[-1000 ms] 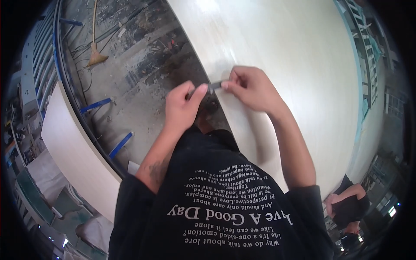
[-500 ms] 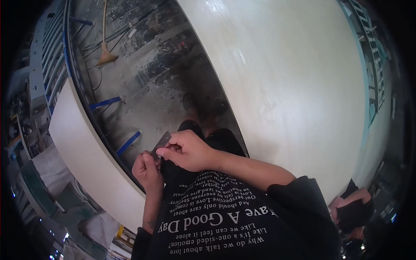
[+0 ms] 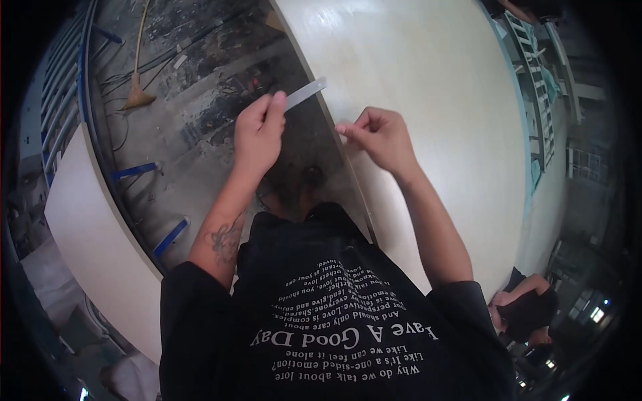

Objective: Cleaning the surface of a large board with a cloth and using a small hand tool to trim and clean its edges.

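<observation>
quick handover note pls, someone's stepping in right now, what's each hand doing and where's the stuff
Left hand: grip shut on a thin grey strip, held up over the edge of the large white panel.
Right hand: fingertips pinched together just above the panel near that edge; whether they hold anything is too small to tell.
Done: strip is in hand, not yet laid on the panel.
Left: the strip looks about ready to be placed along the panel edge.
Nearby: a second white panel on the left, a broom on the floor.
</observation>
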Available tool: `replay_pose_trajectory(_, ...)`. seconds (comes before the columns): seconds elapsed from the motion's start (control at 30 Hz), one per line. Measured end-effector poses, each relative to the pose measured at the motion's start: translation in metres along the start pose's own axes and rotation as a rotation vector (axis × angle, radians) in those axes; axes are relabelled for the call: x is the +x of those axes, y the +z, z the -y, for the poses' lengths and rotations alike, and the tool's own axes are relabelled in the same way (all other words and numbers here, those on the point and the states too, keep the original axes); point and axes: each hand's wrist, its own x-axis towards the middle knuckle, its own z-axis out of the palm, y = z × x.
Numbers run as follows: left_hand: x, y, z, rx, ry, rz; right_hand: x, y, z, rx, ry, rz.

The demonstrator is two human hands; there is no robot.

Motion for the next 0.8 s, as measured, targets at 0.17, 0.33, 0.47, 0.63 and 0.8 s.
replay_pose_trajectory(0.17, 0.01, 0.018, -0.015, -0.176, -0.089, -0.083, 0.016, 0.039, -0.049, -0.365, -0.962, 0.101)
replay_pose_trajectory(0.33, -0.008, -0.003, -0.011, -0.203, -0.083, -0.159, 0.004, 0.033, -0.028, 0.257, -0.168, 0.282)
replay_pose_trajectory(0.47, -0.021, -0.006, -0.012, -0.089, -0.132, -0.129, 0.006, 0.016, -0.032, -0.108, -0.104, -0.029)
replay_pose_trajectory(0.63, -0.019, 0.017, -0.007, -0.079, -0.173, -0.045, 0.02, -0.004, -0.035, 0.44, -0.267, -0.02)
replay_pose_trajectory(0.8, 0.021, 0.048, 0.013, 0.189, -0.023, 0.098, 0.063, -0.029, -0.031, 0.211, -0.359, 0.001)
